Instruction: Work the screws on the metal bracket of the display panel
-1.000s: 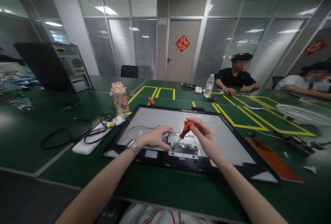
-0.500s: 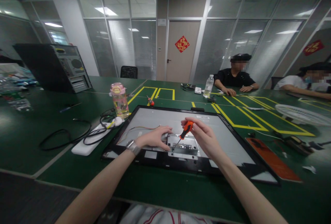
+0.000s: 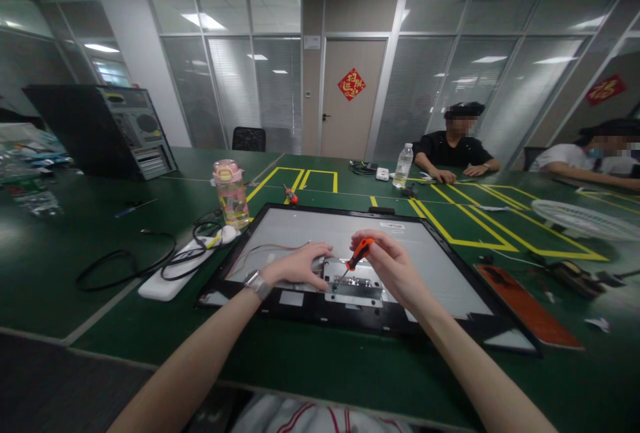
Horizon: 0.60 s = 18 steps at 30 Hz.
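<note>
In the head view a large flat display panel (image 3: 295, 222) with a black frame lies back side up in front of me. A silver metal bracket (image 3: 373, 295) sits near its front edge. My right hand (image 3: 395, 266) is closed on the handle of an orange and black screwdriver (image 3: 359, 253). Its shaft slants down to the left, with the tip at the bracket; the screw itself is too small to make out. My left hand (image 3: 297, 266) rests at the bracket's left end, thumb and fingers spread apart around a shiny metal part.
Left of the panel are a white power strip (image 3: 167, 280) with black cables and a pink-lidded bottle (image 3: 231, 196). A computer case (image 3: 100, 133) stands farther left. An orange-brown board (image 3: 530, 306) lies right. Across the table sit two people, one in black (image 3: 455, 146).
My right hand and the screwdriver handle have shifted down very slightly. The tip stays at the bracket, and my left hand keeps its place.
</note>
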### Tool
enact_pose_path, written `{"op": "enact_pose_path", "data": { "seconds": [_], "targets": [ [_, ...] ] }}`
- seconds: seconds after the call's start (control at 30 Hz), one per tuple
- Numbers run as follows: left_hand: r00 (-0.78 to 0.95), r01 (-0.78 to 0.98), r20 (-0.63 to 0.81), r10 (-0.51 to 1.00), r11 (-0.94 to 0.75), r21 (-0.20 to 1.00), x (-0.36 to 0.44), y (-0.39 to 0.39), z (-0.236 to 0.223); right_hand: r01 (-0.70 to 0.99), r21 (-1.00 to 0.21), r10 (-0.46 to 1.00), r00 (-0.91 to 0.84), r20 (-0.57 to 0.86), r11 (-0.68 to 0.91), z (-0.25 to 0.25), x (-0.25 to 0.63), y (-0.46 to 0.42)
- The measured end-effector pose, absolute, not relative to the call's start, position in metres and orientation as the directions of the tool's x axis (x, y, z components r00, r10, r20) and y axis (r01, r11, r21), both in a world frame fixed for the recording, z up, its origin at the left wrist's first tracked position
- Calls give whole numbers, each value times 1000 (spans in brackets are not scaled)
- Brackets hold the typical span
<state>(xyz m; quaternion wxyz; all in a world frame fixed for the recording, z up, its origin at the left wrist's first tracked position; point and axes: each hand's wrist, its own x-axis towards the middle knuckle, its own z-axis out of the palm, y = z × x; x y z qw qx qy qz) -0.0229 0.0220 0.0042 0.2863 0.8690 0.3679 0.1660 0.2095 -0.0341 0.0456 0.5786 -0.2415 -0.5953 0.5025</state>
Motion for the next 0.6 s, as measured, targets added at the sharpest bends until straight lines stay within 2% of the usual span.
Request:
{"op": "enact_pose_path", "data": {
  "seconds": [0.3, 0.6],
  "targets": [
    [683, 547, 70, 727, -573, 610, -23, 21, 6, -299, -876, 854, -254, 455, 378, 50, 212, -34],
    [681, 554, 71, 729, -576, 602, -24, 21, 5, -142, -852, 817, -242, 523, 503, 46, 214, -35]
  ]
}}
